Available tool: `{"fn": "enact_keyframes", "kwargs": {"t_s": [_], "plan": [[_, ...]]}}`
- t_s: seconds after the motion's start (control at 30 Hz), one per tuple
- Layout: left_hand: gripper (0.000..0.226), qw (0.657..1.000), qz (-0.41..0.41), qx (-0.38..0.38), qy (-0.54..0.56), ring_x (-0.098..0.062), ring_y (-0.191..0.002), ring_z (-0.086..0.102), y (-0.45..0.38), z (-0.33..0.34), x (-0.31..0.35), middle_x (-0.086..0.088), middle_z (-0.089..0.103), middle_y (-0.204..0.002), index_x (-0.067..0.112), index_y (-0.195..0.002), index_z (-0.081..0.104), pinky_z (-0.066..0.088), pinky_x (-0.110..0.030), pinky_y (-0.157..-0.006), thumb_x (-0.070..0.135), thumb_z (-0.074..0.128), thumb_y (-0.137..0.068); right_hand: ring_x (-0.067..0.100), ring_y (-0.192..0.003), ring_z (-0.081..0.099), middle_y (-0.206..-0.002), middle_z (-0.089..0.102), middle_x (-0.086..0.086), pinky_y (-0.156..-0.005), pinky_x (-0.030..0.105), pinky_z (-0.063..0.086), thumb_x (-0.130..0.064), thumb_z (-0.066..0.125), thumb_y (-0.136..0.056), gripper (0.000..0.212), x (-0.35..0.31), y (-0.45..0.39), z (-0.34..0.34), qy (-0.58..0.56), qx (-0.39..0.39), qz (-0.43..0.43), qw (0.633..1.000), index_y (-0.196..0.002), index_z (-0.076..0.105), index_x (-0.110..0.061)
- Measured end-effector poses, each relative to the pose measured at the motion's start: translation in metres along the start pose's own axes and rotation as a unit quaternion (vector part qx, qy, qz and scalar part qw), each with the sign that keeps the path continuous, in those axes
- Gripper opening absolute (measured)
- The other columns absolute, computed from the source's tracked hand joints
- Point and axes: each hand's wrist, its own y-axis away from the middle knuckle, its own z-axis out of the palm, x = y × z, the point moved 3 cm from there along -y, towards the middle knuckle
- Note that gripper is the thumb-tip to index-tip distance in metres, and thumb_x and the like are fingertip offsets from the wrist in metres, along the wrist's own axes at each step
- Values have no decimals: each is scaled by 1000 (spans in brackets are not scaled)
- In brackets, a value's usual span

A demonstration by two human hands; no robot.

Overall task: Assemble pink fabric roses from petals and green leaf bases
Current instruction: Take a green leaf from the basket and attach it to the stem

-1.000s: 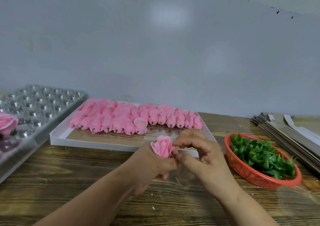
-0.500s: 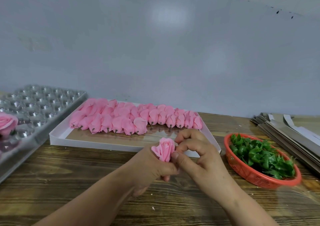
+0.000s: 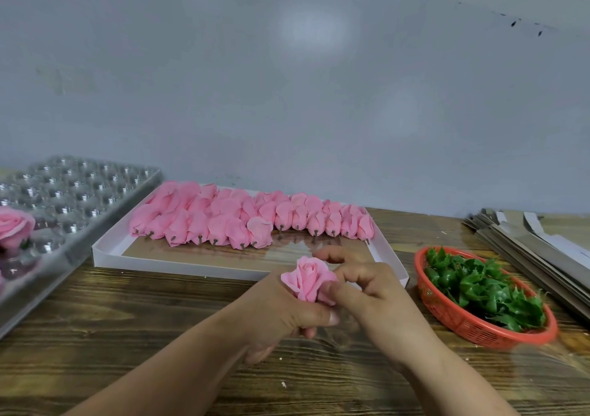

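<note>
Rose, pink fabric bloom (image 3: pixel 309 280), near tabletop front edge: left hand (image 3: pixel 284 313) grips its base, right hand (image 3: pixel 370 291) pinches an outer petal. Soft, light, crushable; hold at base.

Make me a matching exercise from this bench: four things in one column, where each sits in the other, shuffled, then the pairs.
Things
1. pink rose
2. green leaf bases
3. pink buds
4. cardboard strips

Places
A. in the red basket
B. stacked at the table's far right
C. held between the left hand and right hand
D. lined up in the white tray

Pairs: 1-C, 2-A, 3-D, 4-B
</note>
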Motion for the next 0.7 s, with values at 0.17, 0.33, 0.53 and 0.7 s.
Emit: {"fn": "enact_keyframes", "kwargs": {"t_s": [0.17,0.33,0.53,0.7], "plan": [[24,1000,7,8,14,-6,-62,52,0,3,4,9,62,-68,26,-83,74,44,-21,-57,6,72,-70,32,-57,62,-73,67,18,-55,34,52,-8,57,-85,32,2,2,7,-254,-52,78,963,-71,54,21],[43,1000,13,-3,25,-11,-69,50,2,3,5,4,64,-77,37,-88,73,43,-19,-56,-4,68,-78,23,-100,64,-112,62,7,-95,44,47,-8,69,-76,11,-3,0,1,-74,-18,19,997,-69,67,0],[29,997,-4,-13,76,-3,-62,54,3,4,5,4,58,-72,21,-92,69,41,-17,-52,-2,65,-74,1,-95,61,-103,64,-5,-82,11,45,3,66,-81,18,-4,0,-5,-3,4,-20,1000,-70,72,-11],[30,997,-4,-24,74,-2,-57,50,3,7,5,7,54,-66,29,-75,69,39,-17,-51,0,63,-70,-4,-84,61,-88,65,-9,-75,18,50,8,68,-77,33,-6,2,-4,-1,34,-43,998,-63,68,-22]]}}
